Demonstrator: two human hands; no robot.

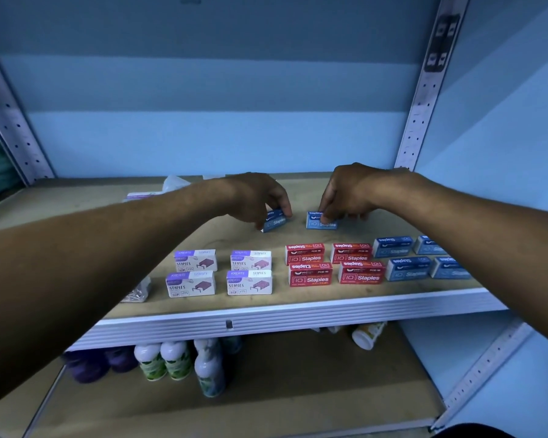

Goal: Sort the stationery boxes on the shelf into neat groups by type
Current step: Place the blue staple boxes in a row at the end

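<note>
Left hand (260, 197) is pinched on a blue staples box (274, 220), thumb on the right end and fingers over the far side. That box is tilted, right end kicked up toward the back of the shelf, apparently lifted or pivoting on its lower-left corner.

Right hand (351, 191) has fingertips pressed on the top of a second blue staples box (320, 220). It lies flat on the shelf board (298, 298), long axis left-right in frame. Whether it's a full grasp or just a press, can't tell.

Key relation: the blue group (421, 259) sits at frame right, lower than both held boxes. That makes it down-right from each grip. The right hand is nearer, and the right forearm already covers part of that group. The group's boxes run long axis left-right, so the tilted box needs squaring first.

Both held boxes: small blue cartons, white "Staples" print.

Red group (334, 263) sits centre, purple-and-white group (222, 273) left of it, both two-by-two and tidy.
</note>
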